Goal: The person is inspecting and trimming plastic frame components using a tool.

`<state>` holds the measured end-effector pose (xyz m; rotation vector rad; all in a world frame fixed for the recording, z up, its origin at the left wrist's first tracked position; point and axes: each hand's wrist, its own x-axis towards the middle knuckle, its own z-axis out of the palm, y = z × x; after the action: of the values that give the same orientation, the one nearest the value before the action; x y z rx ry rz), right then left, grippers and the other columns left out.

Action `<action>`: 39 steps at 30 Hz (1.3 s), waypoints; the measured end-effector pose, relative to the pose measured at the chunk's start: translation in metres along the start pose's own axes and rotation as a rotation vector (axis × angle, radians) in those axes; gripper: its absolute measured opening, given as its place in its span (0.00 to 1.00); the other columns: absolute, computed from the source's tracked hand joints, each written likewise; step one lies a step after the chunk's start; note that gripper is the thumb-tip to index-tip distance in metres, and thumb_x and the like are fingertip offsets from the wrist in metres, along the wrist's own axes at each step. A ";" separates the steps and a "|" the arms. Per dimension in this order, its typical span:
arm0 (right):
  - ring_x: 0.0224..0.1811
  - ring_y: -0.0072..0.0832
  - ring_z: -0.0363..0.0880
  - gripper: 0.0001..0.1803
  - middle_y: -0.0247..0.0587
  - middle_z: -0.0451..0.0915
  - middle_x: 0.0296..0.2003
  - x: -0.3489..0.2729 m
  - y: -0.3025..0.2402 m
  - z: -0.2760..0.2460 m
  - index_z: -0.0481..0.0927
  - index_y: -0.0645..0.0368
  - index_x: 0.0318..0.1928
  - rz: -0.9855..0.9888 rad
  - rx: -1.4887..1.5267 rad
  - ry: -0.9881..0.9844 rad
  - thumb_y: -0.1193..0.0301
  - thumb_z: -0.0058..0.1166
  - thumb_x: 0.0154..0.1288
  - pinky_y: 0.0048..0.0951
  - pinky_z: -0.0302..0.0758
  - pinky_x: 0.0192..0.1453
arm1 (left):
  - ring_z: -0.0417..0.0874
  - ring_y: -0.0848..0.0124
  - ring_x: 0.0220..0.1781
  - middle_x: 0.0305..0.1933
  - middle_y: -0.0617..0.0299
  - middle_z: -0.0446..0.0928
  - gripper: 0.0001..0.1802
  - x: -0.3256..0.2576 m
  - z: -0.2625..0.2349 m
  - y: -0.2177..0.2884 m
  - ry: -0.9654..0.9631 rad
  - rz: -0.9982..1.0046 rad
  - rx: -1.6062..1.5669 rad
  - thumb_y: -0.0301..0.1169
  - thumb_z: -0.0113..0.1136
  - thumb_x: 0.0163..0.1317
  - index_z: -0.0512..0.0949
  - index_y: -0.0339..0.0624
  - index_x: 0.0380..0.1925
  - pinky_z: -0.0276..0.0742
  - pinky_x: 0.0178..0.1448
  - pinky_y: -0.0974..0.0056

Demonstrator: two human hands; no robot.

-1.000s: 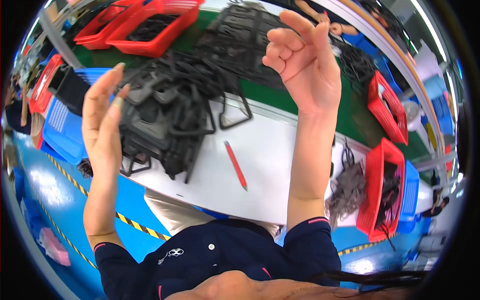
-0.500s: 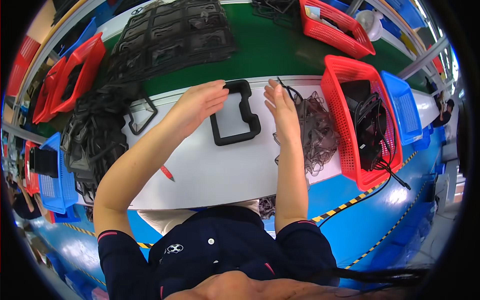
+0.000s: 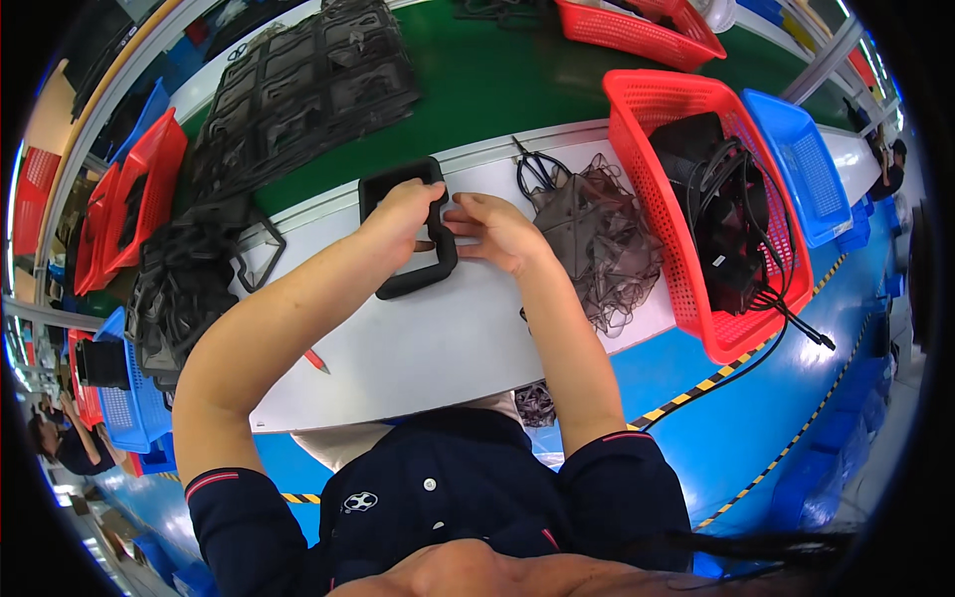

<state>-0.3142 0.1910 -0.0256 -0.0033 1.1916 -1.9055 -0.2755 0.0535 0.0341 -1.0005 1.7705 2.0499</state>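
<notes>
My fingers of both hands meet on the black rectangular frame [image 3: 410, 231], a rounded, thick-edged loop lying flat on the white worktop [image 3: 418, 338]. My left hand [image 3: 403, 221] lies across the frame's middle, fingers curled down over its right-hand bar, so it grips that bar. My right hand [image 3: 494, 231] comes in from the other side, fingers fairly close together and stretched toward the same bar, their tips touching it just beside my left fingertips; whether they truly pinch it I cannot tell. The frame sits near the far edge of the worktop, right against the green belt [image 3: 477, 80] that runs behind it.

Just beside my right hand lies a heap of thin grey translucent pieces [image 3: 597, 239], with black scissors [image 3: 532, 169] at its far end. Further right stands a red basket [image 3: 686, 189] holding black parts and cables, and next to it a blue basket [image 3: 806, 159]. To my left, a pile of black frames [image 3: 184, 289] spills over the worktop's edge, and a red pen [image 3: 316, 360] lies near my left forearm. On the belt rests a stack of black trays [image 3: 308, 90].
</notes>
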 end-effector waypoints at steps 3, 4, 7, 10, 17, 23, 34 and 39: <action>0.49 0.31 0.69 0.26 0.46 0.68 0.50 -0.002 0.002 0.013 0.57 0.70 0.61 -0.010 0.060 -0.106 0.67 0.42 0.68 0.37 0.73 0.51 | 0.70 0.67 0.50 0.46 0.60 0.70 0.16 -0.018 -0.021 0.009 -0.053 0.049 0.091 0.35 0.44 0.67 0.68 0.43 0.52 0.68 0.55 0.57; 0.48 0.30 0.69 0.27 0.45 0.68 0.49 -0.002 0.003 0.019 0.56 0.70 0.62 -0.037 0.047 -0.137 0.68 0.43 0.68 0.36 0.73 0.50 | 0.72 0.67 0.49 0.47 0.59 0.71 0.18 -0.025 -0.028 0.010 -0.082 0.066 0.087 0.34 0.43 0.67 0.66 0.41 0.54 0.70 0.54 0.60; 0.45 0.26 0.71 0.26 0.42 0.70 0.46 -0.009 0.005 0.046 0.59 0.70 0.61 -0.099 -0.009 -0.191 0.72 0.46 0.65 0.30 0.76 0.46 | 0.76 0.68 0.48 0.48 0.56 0.72 0.19 -0.051 -0.059 0.004 -0.156 0.148 -0.031 0.33 0.40 0.68 0.65 0.35 0.56 0.73 0.52 0.63; 0.39 0.22 0.73 0.23 0.37 0.73 0.42 -0.024 0.006 0.069 0.66 0.69 0.57 -0.126 -0.122 -0.253 0.71 0.50 0.63 0.24 0.77 0.39 | 0.78 0.68 0.46 0.47 0.54 0.74 0.20 -0.087 -0.079 -0.010 -0.213 0.211 -0.175 0.33 0.38 0.68 0.64 0.31 0.55 0.76 0.52 0.63; 0.28 0.15 0.71 0.18 0.30 0.77 0.34 -0.060 0.026 0.094 0.75 0.63 0.50 0.040 -0.256 -0.378 0.68 0.54 0.61 0.19 0.71 0.31 | 0.79 0.74 0.43 0.45 0.59 0.76 0.19 -0.157 -0.085 -0.068 -0.113 0.213 -0.503 0.36 0.42 0.69 0.66 0.36 0.54 0.76 0.49 0.69; 0.50 0.23 0.71 0.19 0.36 0.75 0.47 -0.072 0.077 0.086 0.71 0.61 0.54 0.272 0.033 -0.249 0.65 0.47 0.67 0.29 0.66 0.56 | 0.77 0.76 0.41 0.44 0.62 0.75 0.21 -0.138 -0.107 -0.143 -0.060 0.243 -0.283 0.41 0.44 0.69 0.75 0.33 0.42 0.73 0.44 0.72; 0.56 0.37 0.72 0.28 0.47 0.69 0.54 -0.073 0.071 0.119 0.60 0.60 0.61 0.496 0.410 -0.352 0.55 0.40 0.69 0.41 0.73 0.55 | 0.71 0.77 0.32 0.32 0.62 0.70 0.15 -0.120 -0.134 -0.127 -0.026 0.399 0.071 0.37 0.55 0.62 0.77 0.32 0.29 0.69 0.35 0.71; 0.59 0.46 0.68 0.29 0.55 0.65 0.57 -0.072 0.073 0.124 0.56 0.59 0.63 0.430 0.313 -0.409 0.61 0.47 0.66 0.47 0.71 0.56 | 0.71 0.76 0.31 0.29 0.63 0.73 0.18 -0.112 -0.153 -0.133 0.008 0.453 0.032 0.40 0.50 0.65 0.78 0.33 0.31 0.68 0.35 0.71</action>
<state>-0.1693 0.1362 0.0182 0.0288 0.5592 -1.5890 -0.0641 -0.0336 0.0000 -0.6383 2.1853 2.2558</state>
